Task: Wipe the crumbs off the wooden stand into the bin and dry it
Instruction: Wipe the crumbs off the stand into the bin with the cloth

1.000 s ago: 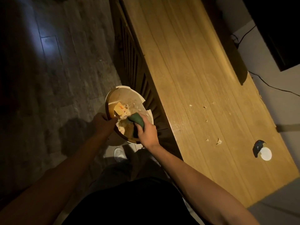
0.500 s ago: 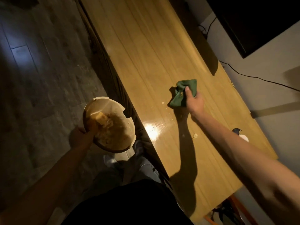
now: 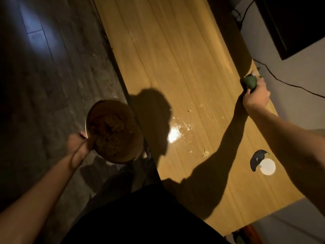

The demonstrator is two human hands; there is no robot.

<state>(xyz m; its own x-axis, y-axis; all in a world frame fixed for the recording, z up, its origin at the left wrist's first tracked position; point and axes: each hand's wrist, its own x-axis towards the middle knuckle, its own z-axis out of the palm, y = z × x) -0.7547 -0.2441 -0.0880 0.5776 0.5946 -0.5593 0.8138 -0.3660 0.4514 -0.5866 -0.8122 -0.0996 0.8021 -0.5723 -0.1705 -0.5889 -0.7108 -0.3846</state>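
The long wooden stand (image 3: 175,71) runs up the middle of the view, with a wet shiny patch and a few crumbs (image 3: 204,153) near its front half. My right hand (image 3: 255,97) grips a bunched green cloth (image 3: 249,83) at the stand's far edge by the wall. My left hand (image 3: 78,144) holds the rim of a round bin (image 3: 130,152) beside the stand's near edge, above the floor. The bin has scraps inside it.
A white round cap (image 3: 267,167) with a dark piece beside it lies on the stand at the right. A dark screen (image 3: 290,23) hangs on the wall at top right, with a cable (image 3: 281,81) below it. Dark plank floor lies to the left.
My right hand has carried the green cloth from the bin across the stand to its far edge by the wall. My left hand keeps holding the bin beside the stand.
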